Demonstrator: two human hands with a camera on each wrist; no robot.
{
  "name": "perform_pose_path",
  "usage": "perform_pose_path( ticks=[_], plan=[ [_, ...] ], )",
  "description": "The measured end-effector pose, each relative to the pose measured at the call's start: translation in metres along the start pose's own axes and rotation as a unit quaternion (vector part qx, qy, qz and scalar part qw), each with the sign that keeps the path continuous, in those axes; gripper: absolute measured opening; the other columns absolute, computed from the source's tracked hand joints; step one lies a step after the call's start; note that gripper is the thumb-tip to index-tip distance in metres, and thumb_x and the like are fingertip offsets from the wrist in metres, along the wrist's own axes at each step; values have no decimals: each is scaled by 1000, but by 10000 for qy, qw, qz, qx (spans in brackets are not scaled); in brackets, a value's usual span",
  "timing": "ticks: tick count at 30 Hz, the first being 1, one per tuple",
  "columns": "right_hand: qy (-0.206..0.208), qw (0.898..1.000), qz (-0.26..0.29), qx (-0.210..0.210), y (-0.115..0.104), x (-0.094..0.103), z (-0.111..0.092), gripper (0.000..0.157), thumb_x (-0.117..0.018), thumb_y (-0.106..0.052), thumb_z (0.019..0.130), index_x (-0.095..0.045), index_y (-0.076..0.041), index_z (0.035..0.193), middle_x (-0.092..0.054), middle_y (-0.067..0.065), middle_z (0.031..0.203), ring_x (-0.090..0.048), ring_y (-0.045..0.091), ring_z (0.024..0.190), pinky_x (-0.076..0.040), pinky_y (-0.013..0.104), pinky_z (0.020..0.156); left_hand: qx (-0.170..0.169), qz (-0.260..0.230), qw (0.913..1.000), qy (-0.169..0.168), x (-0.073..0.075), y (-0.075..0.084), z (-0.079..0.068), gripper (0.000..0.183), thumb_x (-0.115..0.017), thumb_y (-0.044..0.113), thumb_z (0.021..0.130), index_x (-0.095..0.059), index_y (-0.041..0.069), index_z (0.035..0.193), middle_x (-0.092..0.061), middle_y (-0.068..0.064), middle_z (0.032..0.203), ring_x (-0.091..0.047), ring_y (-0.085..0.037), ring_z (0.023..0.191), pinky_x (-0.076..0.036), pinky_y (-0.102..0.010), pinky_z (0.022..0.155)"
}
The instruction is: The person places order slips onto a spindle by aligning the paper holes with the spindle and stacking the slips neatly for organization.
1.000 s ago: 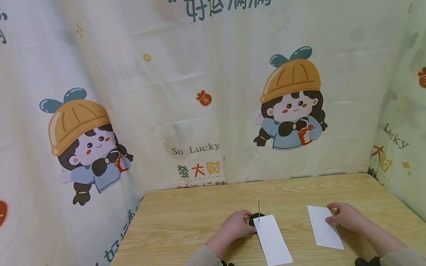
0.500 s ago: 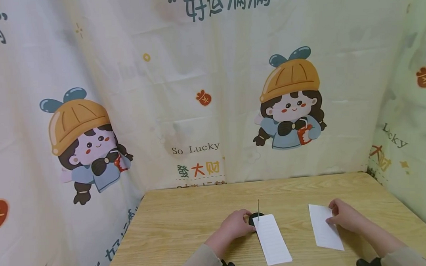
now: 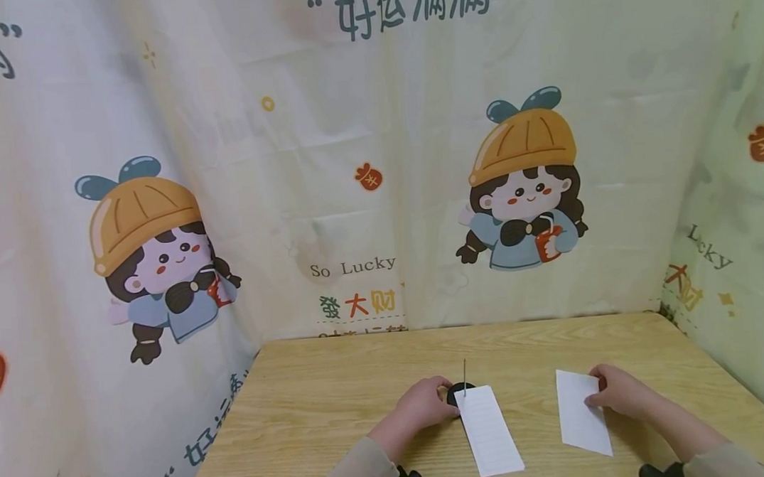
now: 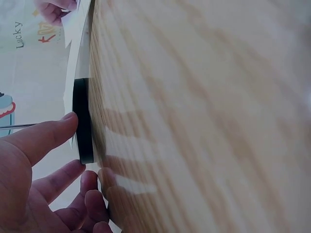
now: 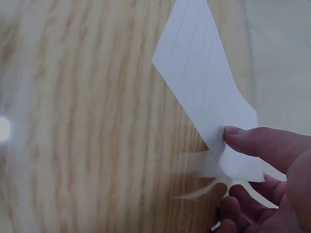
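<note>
On the wooden table stands a bill spike, its round black base (image 4: 83, 121) flat and its thin metal rod (image 3: 465, 374) upright. A white lined paper slip (image 3: 491, 433) lies over part of that base, its far end at the rod. My left hand (image 3: 425, 402) grips the base's left edge between thumb and fingers. Off to the right, my right hand (image 3: 621, 392) pinches a second white lined slip (image 5: 204, 82) by its right edge. In the right wrist view the thumb (image 5: 248, 140) presses on this paper, which bends a little; the fingers behind are partly hidden.
The wooden table (image 3: 336, 368) reaches back to a printed cream curtain (image 3: 415, 123), which also hangs at both sides. Black wrist devices (image 3: 661, 472) show at the sleeves near the bottom edge.
The slip in my right hand has turned slightly and its near end has shifted a little left. My left hand, the bill spike and the slip on it stay put.
</note>
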State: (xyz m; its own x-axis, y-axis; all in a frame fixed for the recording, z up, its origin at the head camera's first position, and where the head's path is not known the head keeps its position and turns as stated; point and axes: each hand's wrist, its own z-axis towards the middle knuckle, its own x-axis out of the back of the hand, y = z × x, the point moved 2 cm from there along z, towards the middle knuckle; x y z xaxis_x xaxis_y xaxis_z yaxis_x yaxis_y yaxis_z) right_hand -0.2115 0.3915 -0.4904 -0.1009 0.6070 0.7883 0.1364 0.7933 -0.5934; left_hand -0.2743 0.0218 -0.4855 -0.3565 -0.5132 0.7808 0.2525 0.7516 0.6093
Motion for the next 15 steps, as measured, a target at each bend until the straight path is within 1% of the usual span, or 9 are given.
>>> perform_pose_path(
  ticks=[3, 5, 11, 15],
  plan=[
    [89, 9998, -20, 153, 1, -1, 0, 50, -81, -16, 80, -53, 15, 109, -55, 8, 88, -50, 23, 82, -43, 38, 70, 17, -4, 10000, -11, -1, 0, 0, 45, -84, 29, 80, -66, 15, 118, -54, 3, 79, -49, -16, 70, -40, -34, 64],
    [153, 9997, 2, 173, 2, -1, 0, 51, -82, -17, 80, -52, 14, 109, -55, 8, 89, -51, 23, 82, -43, 37, 70, 31, -14, 10000, -27, -1, 0, 0, 45, -84, 29, 80, -66, 15, 119, -54, 3, 79, -49, -16, 70, -39, -34, 64],
    [189, 9998, 28, 82, 2, -1, -3, 58, -81, -19, 81, -46, 11, 115, -55, 10, 89, -51, 23, 79, -43, 37, 68, -9, -5, 10000, -43, 0, 0, 0, 45, -83, 29, 80, -66, 15, 119, -53, 3, 78, -49, -16, 69, -39, -33, 63],
    [167, 9998, 119, 45, 0, -2, -4, 57, -78, -14, 83, -44, 11, 121, -55, 10, 88, -52, 22, 76, -43, 36, 65, -31, 43, 10000, -38, 0, 0, 1, 45, -83, 30, 80, -66, 15, 119, -53, 3, 78, -49, -15, 70, -39, -33, 63]
  ],
)
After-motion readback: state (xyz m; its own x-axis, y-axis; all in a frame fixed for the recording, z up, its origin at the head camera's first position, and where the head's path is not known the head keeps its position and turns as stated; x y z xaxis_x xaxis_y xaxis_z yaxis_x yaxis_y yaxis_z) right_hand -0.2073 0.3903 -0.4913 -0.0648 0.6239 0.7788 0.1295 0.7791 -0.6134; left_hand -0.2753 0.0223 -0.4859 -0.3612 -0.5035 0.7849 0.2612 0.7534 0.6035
